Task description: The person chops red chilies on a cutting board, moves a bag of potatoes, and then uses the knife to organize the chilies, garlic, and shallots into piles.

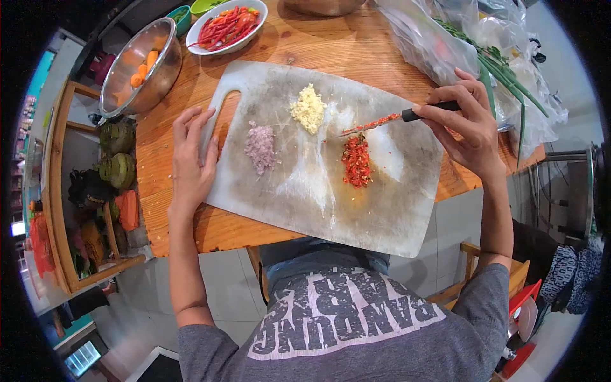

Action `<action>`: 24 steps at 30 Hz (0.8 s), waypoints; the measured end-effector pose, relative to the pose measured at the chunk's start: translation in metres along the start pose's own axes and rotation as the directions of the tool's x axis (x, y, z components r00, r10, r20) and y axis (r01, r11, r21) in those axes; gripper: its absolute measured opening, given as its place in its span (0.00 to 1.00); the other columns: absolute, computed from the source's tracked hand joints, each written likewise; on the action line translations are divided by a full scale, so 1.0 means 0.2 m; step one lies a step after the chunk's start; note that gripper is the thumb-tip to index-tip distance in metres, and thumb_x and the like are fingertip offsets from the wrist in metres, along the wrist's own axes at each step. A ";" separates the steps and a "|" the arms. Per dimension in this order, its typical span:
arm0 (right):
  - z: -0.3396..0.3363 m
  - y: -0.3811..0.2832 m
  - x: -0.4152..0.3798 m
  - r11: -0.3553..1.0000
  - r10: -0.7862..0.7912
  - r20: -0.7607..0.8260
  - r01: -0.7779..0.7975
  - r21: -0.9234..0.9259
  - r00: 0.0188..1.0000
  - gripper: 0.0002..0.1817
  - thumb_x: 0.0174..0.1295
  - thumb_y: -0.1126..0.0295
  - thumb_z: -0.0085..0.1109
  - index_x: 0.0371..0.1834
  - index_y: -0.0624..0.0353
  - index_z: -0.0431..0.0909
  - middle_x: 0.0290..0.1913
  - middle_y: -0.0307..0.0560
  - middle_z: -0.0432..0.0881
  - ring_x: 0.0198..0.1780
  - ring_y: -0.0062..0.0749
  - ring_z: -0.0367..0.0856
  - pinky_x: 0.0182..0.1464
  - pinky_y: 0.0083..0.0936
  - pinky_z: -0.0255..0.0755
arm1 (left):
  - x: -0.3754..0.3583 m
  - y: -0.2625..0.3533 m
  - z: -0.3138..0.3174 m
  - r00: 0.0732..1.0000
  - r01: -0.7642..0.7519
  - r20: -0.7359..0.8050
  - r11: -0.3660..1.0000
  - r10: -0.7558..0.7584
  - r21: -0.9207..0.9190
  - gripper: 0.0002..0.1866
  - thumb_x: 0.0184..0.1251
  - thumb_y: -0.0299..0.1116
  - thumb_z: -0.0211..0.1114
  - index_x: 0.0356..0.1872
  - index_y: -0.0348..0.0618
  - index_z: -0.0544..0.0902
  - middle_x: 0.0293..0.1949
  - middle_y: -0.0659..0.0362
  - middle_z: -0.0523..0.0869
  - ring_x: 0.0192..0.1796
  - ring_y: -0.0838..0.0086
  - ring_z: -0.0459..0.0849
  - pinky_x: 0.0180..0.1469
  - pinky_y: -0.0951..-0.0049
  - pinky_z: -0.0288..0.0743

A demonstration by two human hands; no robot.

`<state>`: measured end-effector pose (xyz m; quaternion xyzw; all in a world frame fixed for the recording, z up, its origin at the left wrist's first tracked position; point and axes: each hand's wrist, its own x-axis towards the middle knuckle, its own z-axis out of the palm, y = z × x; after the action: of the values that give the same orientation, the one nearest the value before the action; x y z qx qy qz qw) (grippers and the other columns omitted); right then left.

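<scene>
A worn white cutting board [382, 210] lies on a wooden table [165, 153]. Three small heaps sit on it: minced pale garlic [309, 108], chopped pinkish shallot [260, 147] and chopped red chili [356, 161]. My left hand [191, 156] rests flat on the board's left edge by its handle hole, fingers apart. My right hand [468, 124] grips the black handle of a knife [382, 120]. Its blade is coated with red chili bits and points left, just above the chili heap.
A white plate of whole red chilies [226, 27] and a steel bowl with carrot pieces [141, 63] stand at the back left. Plastic bags [445, 38] with green onion stalks [503, 70] lie at the back right. Wooden shelves [95, 191] stand left of the table.
</scene>
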<state>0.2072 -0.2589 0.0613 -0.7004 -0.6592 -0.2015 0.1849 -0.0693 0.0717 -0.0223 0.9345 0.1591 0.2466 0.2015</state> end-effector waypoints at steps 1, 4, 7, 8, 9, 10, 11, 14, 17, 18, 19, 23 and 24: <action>-0.01 0.00 0.00 1.000 -0.008 0.004 0.008 -0.009 1.000 0.19 0.47 0.77 0.76 0.44 0.46 0.91 0.41 0.37 0.83 0.49 0.40 0.79 0.66 0.50 0.72 | 0.01 0.00 0.00 1.000 -0.002 -0.002 1.000 0.002 0.002 0.23 0.67 0.20 0.61 0.65 0.40 0.77 0.65 0.47 0.71 0.66 0.52 0.75 0.68 0.59 0.69; -0.07 -0.01 0.00 1.000 -0.002 0.023 0.003 -0.027 1.000 0.19 0.46 0.77 0.76 0.44 0.46 0.91 0.41 0.37 0.83 0.49 0.40 0.79 0.66 0.50 0.72 | 0.01 0.00 0.00 1.000 0.027 0.013 0.999 -0.027 -0.029 0.24 0.67 0.20 0.60 0.65 0.40 0.77 0.66 0.47 0.72 0.70 0.53 0.72 0.73 0.58 0.65; -0.07 -0.01 0.01 0.999 -0.004 -0.005 0.004 -0.044 1.000 0.19 0.47 0.77 0.76 0.44 0.46 0.91 0.42 0.36 0.83 0.49 0.41 0.78 0.66 0.49 0.73 | 0.01 0.00 0.00 0.999 0.034 0.016 0.999 -0.033 -0.036 0.24 0.67 0.20 0.60 0.65 0.40 0.77 0.66 0.47 0.72 0.70 0.53 0.71 0.73 0.59 0.65; -0.05 -0.02 0.02 0.999 0.003 -0.006 -0.003 -0.043 1.000 0.19 0.47 0.77 0.76 0.44 0.46 0.91 0.42 0.36 0.83 0.49 0.41 0.78 0.65 0.49 0.73 | 0.01 0.00 0.00 1.000 0.027 0.015 0.999 -0.027 -0.037 0.24 0.67 0.20 0.60 0.65 0.40 0.77 0.66 0.47 0.72 0.70 0.53 0.71 0.73 0.59 0.65; -0.03 -0.02 0.03 0.999 0.006 -0.008 -0.007 -0.039 1.000 0.19 0.47 0.77 0.76 0.44 0.45 0.91 0.42 0.36 0.83 0.49 0.41 0.78 0.65 0.49 0.73 | 0.01 -0.01 0.00 1.000 0.023 0.013 0.999 -0.022 -0.037 0.24 0.67 0.20 0.60 0.65 0.40 0.77 0.66 0.47 0.72 0.70 0.53 0.71 0.73 0.59 0.65; -0.01 -0.02 0.04 0.999 0.009 -0.010 -0.009 -0.032 1.000 0.20 0.47 0.77 0.76 0.44 0.45 0.91 0.42 0.36 0.83 0.49 0.41 0.78 0.65 0.48 0.73 | 0.00 -0.01 0.00 1.000 0.021 0.011 0.999 -0.021 -0.034 0.24 0.67 0.20 0.60 0.65 0.40 0.77 0.66 0.47 0.72 0.70 0.53 0.71 0.73 0.59 0.65; 0.00 -0.01 0.04 1.000 0.002 -0.009 -0.003 -0.030 1.000 0.20 0.47 0.77 0.76 0.44 0.45 0.91 0.42 0.36 0.83 0.49 0.41 0.78 0.65 0.48 0.73 | 0.00 -0.01 0.00 1.000 0.028 0.014 0.999 -0.027 -0.032 0.23 0.67 0.20 0.60 0.65 0.40 0.77 0.66 0.47 0.72 0.70 0.53 0.72 0.73 0.59 0.65; 0.02 0.01 0.06 0.999 -0.013 -0.006 0.013 -0.029 1.000 0.20 0.46 0.77 0.76 0.44 0.44 0.91 0.42 0.36 0.83 0.49 0.40 0.78 0.65 0.48 0.73 | 0.01 -0.01 0.00 0.999 0.032 0.006 0.999 -0.032 -0.028 0.23 0.67 0.20 0.61 0.64 0.40 0.77 0.66 0.47 0.72 0.70 0.53 0.72 0.73 0.59 0.66; 0.00 -0.01 0.05 1.000 -0.008 0.011 0.008 -0.022 1.000 0.20 0.46 0.77 0.76 0.43 0.44 0.91 0.42 0.36 0.83 0.48 0.40 0.78 0.65 0.49 0.73 | 0.01 -0.01 0.00 1.000 0.026 0.003 0.999 -0.026 -0.041 0.23 0.67 0.20 0.61 0.64 0.40 0.78 0.66 0.47 0.72 0.70 0.53 0.72 0.72 0.59 0.66; -0.02 -0.01 0.04 1.000 -0.014 0.019 0.015 -0.026 1.000 0.19 0.46 0.77 0.76 0.43 0.44 0.91 0.42 0.36 0.83 0.47 0.39 0.78 0.66 0.49 0.73 | 0.00 -0.01 0.00 0.999 0.032 0.006 0.998 -0.031 -0.052 0.23 0.67 0.20 0.60 0.64 0.40 0.78 0.66 0.47 0.72 0.70 0.53 0.72 0.72 0.59 0.66; -0.05 -0.01 0.03 0.999 -0.022 0.025 0.023 -0.030 0.999 0.19 0.46 0.77 0.76 0.43 0.44 0.91 0.41 0.36 0.83 0.47 0.39 0.79 0.66 0.49 0.73 | 0.00 -0.02 0.00 0.999 0.037 0.007 0.997 -0.036 -0.064 0.23 0.67 0.20 0.60 0.64 0.40 0.78 0.66 0.47 0.72 0.70 0.53 0.72 0.72 0.59 0.66; -0.13 -0.03 0.00 0.998 0.016 0.035 -0.013 -0.064 0.999 0.18 0.48 0.76 0.76 0.43 0.44 0.92 0.41 0.36 0.84 0.46 0.37 0.79 0.67 0.50 0.71 | 0.00 -0.02 0.00 1.000 0.024 0.006 0.999 -0.024 -0.022 0.23 0.67 0.19 0.60 0.64 0.40 0.77 0.65 0.47 0.72 0.70 0.53 0.72 0.72 0.59 0.66; -0.14 -0.02 -0.01 0.997 0.023 0.030 -0.021 -0.073 0.999 0.18 0.48 0.76 0.76 0.44 0.44 0.91 0.40 0.36 0.84 0.46 0.37 0.79 0.67 0.50 0.71 | 0.00 -0.02 0.00 1.000 0.017 0.005 1.000 -0.017 -0.020 0.24 0.67 0.18 0.59 0.64 0.40 0.77 0.65 0.47 0.72 0.69 0.53 0.73 0.71 0.59 0.66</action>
<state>0.2016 -0.2747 0.0839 -0.7169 -0.6465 -0.2127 0.1513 -0.0705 0.0747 -0.0233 0.9317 0.1639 0.2442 0.2131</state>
